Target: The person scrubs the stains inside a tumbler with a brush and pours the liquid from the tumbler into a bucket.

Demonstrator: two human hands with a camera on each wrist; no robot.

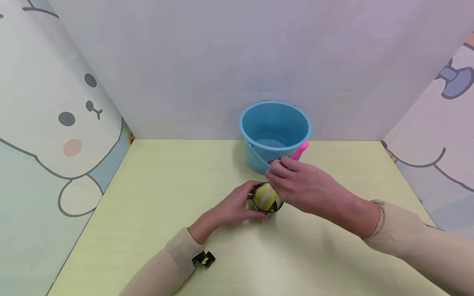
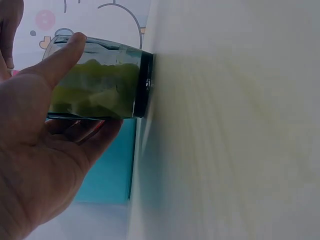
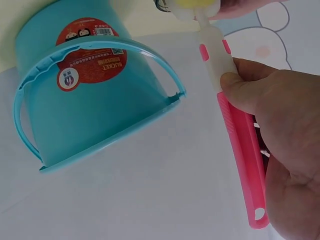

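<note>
My left hand (image 1: 231,205) grips a clear, dark-tinted glass (image 2: 144,85) low over the pale yellow table, thumb on the near side and fingers around the far side. Inside the glass sits the yellow sponge head (image 1: 263,197) of a cup brush (image 3: 245,160), filling most of it in the left wrist view. From above, my right hand (image 1: 303,183) holds the brush by its pink and white handle, the thumb pressed on the white part near the neck. The handle slants up past the fist, its pink end pointing toward the bucket.
A light blue bucket (image 1: 252,158) with its handle lowered and a red label stands just behind the glass, close to the back wall. Some water shows at its bottom. Cartoon-printed panels (image 1: 55,123) flank the table (image 1: 177,172) on both sides.
</note>
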